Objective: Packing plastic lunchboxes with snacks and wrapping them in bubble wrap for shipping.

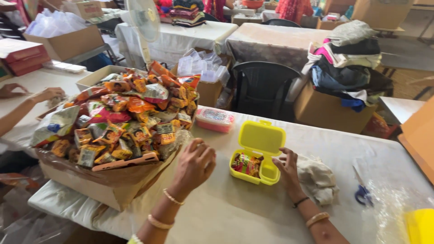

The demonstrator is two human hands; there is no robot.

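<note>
While the left hand [195, 159] reaches toward the near edge of the heaped snack packets, its fingers curl loosely inward, and whether they grip a packet cannot be told. These small orange, red and silver foil packets [126, 122] fill a large brown cardboard box [101, 187] on the left of the cloth-covered table [253, 212]. Right of it sits a small yellow plastic lunch box [255, 163], its hinged lid standing open; one compartment already holds a colourful packet, the smaller one beside it looks empty. The right hand [288, 166] rests open against the box's right side, fingers spread, holding nothing. Farther off lies a closed pink box [215, 119]; blue-handled scissors [363, 193] lie to the right.
</note>
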